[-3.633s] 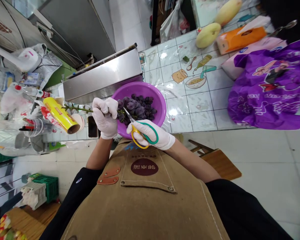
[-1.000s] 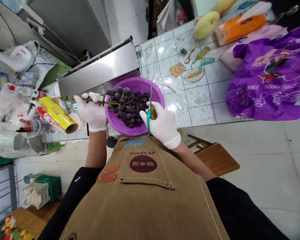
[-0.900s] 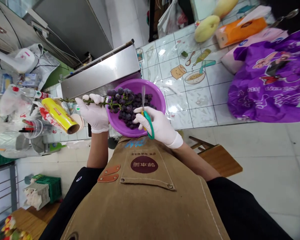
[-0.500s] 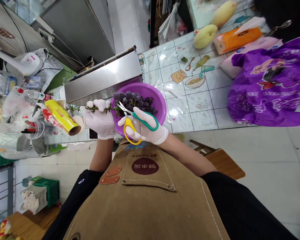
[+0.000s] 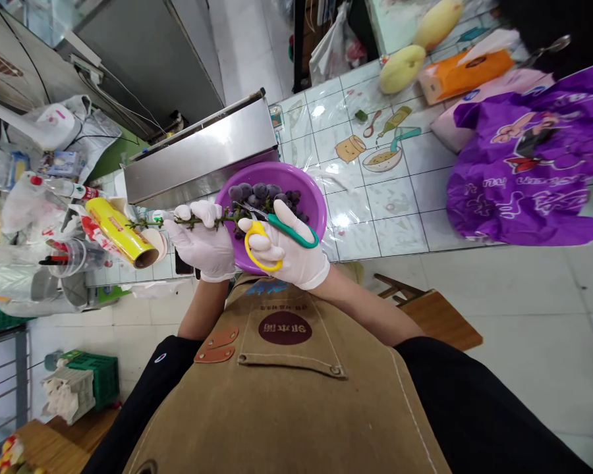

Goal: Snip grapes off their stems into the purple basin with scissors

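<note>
White-gloved, my left hand (image 5: 205, 247) grips a green grape stem (image 5: 190, 222) that runs sideways across its fingers toward the purple basin (image 5: 309, 184). Dark purple grapes (image 5: 260, 191) lie in the basin, and some sit around the stem's right end. In my right hand (image 5: 296, 260), also gloved, are scissors (image 5: 296, 235) with one green and one yellow handle. Their blades point up and left among the grapes by the stem. The blades look slightly apart, and their tips are partly lost against the grapes.
A steel box (image 5: 202, 151) stands just behind the basin. Left of my hands lies a yellow roll (image 5: 121, 234) among plastic containers. Farther right are a purple bag (image 5: 524, 164), an orange tissue pack (image 5: 467, 76) and two yellow mangoes (image 5: 402, 69). A wooden stool (image 5: 437, 319) stands below the table edge.
My left hand has shifted slightly right with the stem. The scissors have turned flatter, their blades now lower and deeper among the grapes at the stem's end.
</note>
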`<state>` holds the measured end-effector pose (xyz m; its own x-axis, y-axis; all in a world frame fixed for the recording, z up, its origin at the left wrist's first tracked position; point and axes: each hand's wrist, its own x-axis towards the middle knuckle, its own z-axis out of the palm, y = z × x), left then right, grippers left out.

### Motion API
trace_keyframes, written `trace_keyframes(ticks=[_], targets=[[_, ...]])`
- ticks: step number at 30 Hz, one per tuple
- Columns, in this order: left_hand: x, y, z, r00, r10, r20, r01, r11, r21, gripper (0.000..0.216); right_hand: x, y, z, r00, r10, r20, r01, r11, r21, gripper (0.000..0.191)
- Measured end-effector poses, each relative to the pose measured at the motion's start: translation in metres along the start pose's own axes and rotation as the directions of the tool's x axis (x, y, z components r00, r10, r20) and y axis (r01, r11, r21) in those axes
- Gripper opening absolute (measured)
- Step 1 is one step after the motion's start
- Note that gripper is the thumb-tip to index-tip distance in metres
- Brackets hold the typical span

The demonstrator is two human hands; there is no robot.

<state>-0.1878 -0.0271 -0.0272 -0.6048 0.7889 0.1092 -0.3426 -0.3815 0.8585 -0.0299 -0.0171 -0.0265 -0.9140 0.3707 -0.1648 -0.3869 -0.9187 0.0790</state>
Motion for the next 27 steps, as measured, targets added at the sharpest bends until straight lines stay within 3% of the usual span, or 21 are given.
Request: trace_keyframes(ticks=[4, 13, 18, 23, 27], targets=[[-0.009, 0.000, 0.009, 0.991, 0.130, -0.004, -0.130, 0.989, -0.074, 0.060, -0.004, -0.004, 0.014, 0.992, 0.007, -0.127, -0.001, 0.999, 0.054, 0.068], [-0.022, -0.013, -0.005, 0.993, 0.072, 0.098, -0.070, 0.997, -0.026, 0.058, -0.003, 0.005, 0.002, 0.981, -0.055, -0.185, 0.069, 0.995, 0.073, 0.056], [-0.033, -0.024, -0.016, 0.997, 0.040, 0.069, -0.041, 0.999, 0.012, 0.058, -0.001, 0.009, -0.008, 0.973, -0.024, -0.231, 0.048, 0.994, 0.096, 0.066], [-0.040, -0.031, -0.022, 0.999, 0.022, 0.044, -0.020, 0.999, -0.049, 0.053, -0.004, 0.006, -0.017, 0.981, -0.046, -0.191, 0.065, 0.994, 0.093, 0.067], [-0.040, -0.029, -0.024, 1.000, 0.023, 0.009, -0.023, 0.999, -0.043, 0.052, -0.021, 0.006, -0.018, 0.990, -0.024, -0.139, 0.021, 0.999, -0.027, 0.066]])
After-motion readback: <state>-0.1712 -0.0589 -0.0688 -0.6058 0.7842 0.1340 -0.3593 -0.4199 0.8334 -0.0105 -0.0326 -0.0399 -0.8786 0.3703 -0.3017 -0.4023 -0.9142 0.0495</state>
